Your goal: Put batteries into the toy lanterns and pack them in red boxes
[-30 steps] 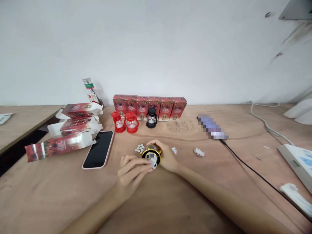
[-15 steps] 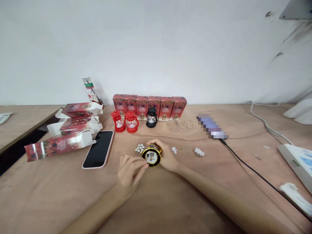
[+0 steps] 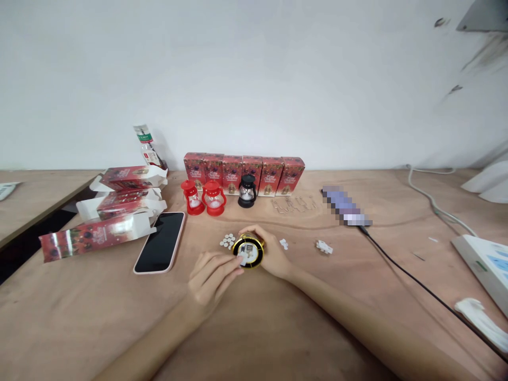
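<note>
My right hand (image 3: 273,255) is wrapped round a small gold lantern (image 3: 260,241), which is tipped so that its round underside with a black ring faces me. In the white middle of the base a small recess with metal parts shows. The fingers of my left hand (image 3: 212,275) are pinched together at the left edge of the base, on a small white plastic piece (image 3: 242,259); its exact shape is partly hidden. Just behind the left fingertips lie several coin cells (image 3: 227,241). To the right of my right hand are some small white pieces (image 3: 283,244).
Two red lanterns (image 3: 215,199) and a black lantern (image 3: 247,191) stand before a row of red boxes (image 3: 272,177). Opened boxes (image 3: 97,236) and a phone (image 3: 161,243) lie left. Wire handles (image 3: 293,204), white scraps (image 3: 324,247) and a cabled phone (image 3: 345,206) lie right.
The lantern has tilted and shifted slightly to the right in my right hand. My left fingers have moved a little, and the white piece between them shows more plainly.
</note>
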`<state>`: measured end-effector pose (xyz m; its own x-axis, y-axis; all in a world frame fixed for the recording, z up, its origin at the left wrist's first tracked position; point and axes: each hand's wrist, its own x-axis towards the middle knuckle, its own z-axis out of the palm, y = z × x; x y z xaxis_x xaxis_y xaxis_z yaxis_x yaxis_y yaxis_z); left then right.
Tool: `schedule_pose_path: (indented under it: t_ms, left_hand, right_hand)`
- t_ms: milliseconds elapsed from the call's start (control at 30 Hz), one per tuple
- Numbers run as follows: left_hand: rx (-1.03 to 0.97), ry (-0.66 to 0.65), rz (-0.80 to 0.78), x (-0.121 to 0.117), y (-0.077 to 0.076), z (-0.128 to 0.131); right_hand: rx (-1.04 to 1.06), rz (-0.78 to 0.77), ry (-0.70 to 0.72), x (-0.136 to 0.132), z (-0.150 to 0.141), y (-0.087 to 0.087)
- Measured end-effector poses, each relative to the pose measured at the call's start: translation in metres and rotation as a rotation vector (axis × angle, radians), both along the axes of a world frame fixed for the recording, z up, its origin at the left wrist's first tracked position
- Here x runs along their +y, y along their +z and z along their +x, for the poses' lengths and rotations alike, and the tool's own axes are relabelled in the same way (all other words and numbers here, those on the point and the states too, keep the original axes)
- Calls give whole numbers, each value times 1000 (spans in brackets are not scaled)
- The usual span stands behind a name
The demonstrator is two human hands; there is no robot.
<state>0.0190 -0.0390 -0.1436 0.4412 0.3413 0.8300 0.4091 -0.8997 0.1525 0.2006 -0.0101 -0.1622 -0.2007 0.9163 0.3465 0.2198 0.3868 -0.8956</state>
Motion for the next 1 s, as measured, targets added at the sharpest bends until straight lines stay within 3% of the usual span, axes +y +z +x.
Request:
schedule_pose_path:
  t_ms: [200, 400, 533, 700, 1000]
  left_hand:
    - [22, 0, 36, 0, 0, -1]
    - [-84, 140, 101, -2, -7, 3]
    - [-59, 112, 146, -1, -8, 3]
    - [9, 108, 212, -2, 1, -1]
    - [-23, 108, 202, 0, 2, -2]
  right_hand:
    - [-7, 1, -2, 0, 0, 1]
    - [-32, 13, 3, 0, 0, 0]
    - [-66, 35, 0, 0, 0, -1]
    - [-113, 74, 0, -1, -1, -1]
    - [-89, 67, 39, -7, -4, -2]
